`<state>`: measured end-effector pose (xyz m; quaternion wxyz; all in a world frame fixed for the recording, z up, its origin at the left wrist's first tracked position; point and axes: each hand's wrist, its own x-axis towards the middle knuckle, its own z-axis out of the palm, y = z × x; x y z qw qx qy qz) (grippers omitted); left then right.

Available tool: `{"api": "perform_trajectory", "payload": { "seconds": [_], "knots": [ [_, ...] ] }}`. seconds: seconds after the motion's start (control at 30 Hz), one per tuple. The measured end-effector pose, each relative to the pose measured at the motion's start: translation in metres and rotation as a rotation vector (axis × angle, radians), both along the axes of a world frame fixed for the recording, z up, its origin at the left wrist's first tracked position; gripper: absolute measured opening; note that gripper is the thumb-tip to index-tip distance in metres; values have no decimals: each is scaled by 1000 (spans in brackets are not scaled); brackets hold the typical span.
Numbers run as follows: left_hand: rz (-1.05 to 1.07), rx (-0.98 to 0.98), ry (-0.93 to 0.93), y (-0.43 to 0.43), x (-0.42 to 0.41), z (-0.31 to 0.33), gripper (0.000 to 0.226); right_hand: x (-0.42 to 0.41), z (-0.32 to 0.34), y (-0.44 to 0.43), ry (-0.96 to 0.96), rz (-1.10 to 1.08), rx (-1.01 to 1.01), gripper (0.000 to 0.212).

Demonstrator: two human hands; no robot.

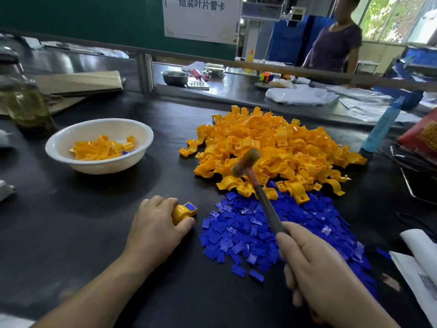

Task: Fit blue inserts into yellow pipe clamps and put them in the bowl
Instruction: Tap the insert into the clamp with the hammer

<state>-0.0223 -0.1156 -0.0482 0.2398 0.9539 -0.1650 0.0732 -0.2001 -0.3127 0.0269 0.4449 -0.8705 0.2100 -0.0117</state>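
My left hand (157, 223) grips a yellow pipe clamp (182, 213) against the black table, with a blue insert (190, 206) sitting in its upper face. My right hand (314, 263) grips the handle of a small mallet (246, 159), whose head hangs raised above the near edge of the clamp heap, to the right of the held clamp. A big heap of yellow clamps (272, 147) lies mid-table. A spread of blue inserts (255, 233) lies in front of it. The white bowl (71, 136) at the left holds several yellow clamps.
A glass jar (21, 100) and cardboard (78, 84) stand behind the bowl. A blue bottle (383, 125) stands right of the heap, with papers (418, 263) and a red packet (421, 136) at the right edge. A person (335, 43) stands beyond the far bench, which carries a metal bowl (175, 77).
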Motion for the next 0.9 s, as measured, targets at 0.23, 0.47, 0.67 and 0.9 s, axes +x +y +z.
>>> {"api": "perform_trajectory", "payload": {
  "seconds": [0.23,0.47,0.67,0.9],
  "knots": [
    [15,-89,-46,4,3,-5,40,23,-7,17,-59,177,-331,33],
    [3,-104,-54,5,7,-9,41,28,-19,21,-83,275,-520,43],
    [0,-127,-85,5,8,-13,41,27,-18,14,-255,203,-462,36],
    [-5,-117,-102,5,10,-15,41,37,-12,18,5,284,-586,37]
  ]
}}
